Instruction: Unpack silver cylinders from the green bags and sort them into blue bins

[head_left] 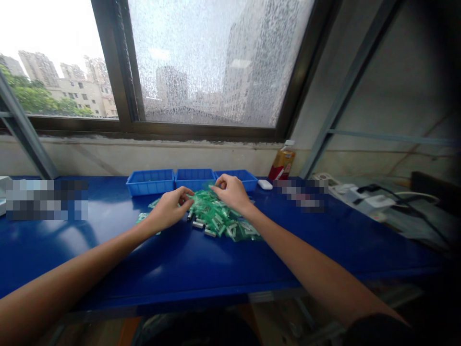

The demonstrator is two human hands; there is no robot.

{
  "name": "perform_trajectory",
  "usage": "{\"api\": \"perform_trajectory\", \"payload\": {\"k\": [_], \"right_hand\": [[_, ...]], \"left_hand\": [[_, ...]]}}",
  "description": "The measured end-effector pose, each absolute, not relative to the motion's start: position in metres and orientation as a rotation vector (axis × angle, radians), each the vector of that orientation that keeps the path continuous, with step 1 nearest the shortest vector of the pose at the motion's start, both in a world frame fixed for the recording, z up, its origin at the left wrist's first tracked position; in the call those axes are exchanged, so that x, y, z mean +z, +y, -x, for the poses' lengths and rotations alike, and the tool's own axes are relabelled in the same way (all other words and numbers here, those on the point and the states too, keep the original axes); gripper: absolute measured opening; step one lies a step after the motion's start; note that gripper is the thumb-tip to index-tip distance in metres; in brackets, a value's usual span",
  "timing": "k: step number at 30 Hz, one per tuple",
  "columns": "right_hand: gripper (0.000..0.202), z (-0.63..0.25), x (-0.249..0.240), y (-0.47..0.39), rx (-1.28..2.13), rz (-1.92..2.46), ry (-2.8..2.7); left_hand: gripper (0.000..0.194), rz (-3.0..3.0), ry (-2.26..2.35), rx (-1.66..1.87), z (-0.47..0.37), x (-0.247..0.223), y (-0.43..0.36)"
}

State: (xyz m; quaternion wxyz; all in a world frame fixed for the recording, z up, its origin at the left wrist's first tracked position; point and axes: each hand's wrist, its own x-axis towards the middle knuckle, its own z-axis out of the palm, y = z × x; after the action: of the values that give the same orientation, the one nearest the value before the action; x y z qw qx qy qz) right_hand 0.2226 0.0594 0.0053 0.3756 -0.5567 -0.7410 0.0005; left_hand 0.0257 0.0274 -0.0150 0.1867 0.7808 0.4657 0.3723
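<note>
A heap of small green plastic bags [218,218] with pale, short pieces inside lies on the blue table. My right hand [233,193] is over the back of the heap, its thumb and fingers pinched on a green plastic bag [207,186]. At the heap's left edge is my left hand [170,207], fingers bent and thumb apart from them, with nothing clearly held. Loose silvery-white cylindrical pieces [198,224] lie along the front of the heap. More green flat pieces [142,217] lie beside and partly behind my left wrist.
Three blue bins stand in a row behind the heap: left bin [150,185], middle bin [194,181] and right bin [248,180]. A drink bottle [283,162] and a small white case [265,184] stand right of them. Power strips and cables [370,199] lie at the far right.
</note>
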Motion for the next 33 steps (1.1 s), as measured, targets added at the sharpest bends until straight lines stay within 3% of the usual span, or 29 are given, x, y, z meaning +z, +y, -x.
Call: {"api": "perform_trajectory", "payload": {"k": [5,10,13,17,21,23,28,33], "right_hand": [[0.01,-0.21,0.015,0.034,-0.179,0.945,-2.093],[0.013,-0.201,0.011,0.024,-0.265,0.855,-2.242],[0.019,-0.2,0.01,0.027,0.016,0.957,-2.165],[0.047,-0.198,0.01,0.031,0.659,1.044,-1.932],[0.029,-0.194,0.008,0.032,0.921,1.011,-1.678],[0.023,-0.194,0.006,0.031,0.841,0.993,-1.686],[0.025,-0.197,0.004,0.024,0.269,0.907,-2.024],[0.032,-0.195,0.004,0.021,0.274,0.839,-2.101]], "left_hand": [[0.041,-1.51,0.996,1.071,-0.03,-0.002,0.02],[0.024,-1.394,0.914,1.207,-0.026,0.004,0.022],[0.019,-1.612,1.023,1.354,-0.02,0.001,0.026],[0.01,-2.213,1.135,1.39,-0.017,-0.004,0.027],[0.012,-2.571,1.033,1.258,-0.022,-0.005,0.022],[0.017,-2.452,1.078,1.216,-0.024,-0.004,0.021],[0.05,-1.606,1.044,1.182,-0.022,0.0,0.025],[0.027,-1.599,0.981,1.243,-0.018,0.0,0.03]]}}
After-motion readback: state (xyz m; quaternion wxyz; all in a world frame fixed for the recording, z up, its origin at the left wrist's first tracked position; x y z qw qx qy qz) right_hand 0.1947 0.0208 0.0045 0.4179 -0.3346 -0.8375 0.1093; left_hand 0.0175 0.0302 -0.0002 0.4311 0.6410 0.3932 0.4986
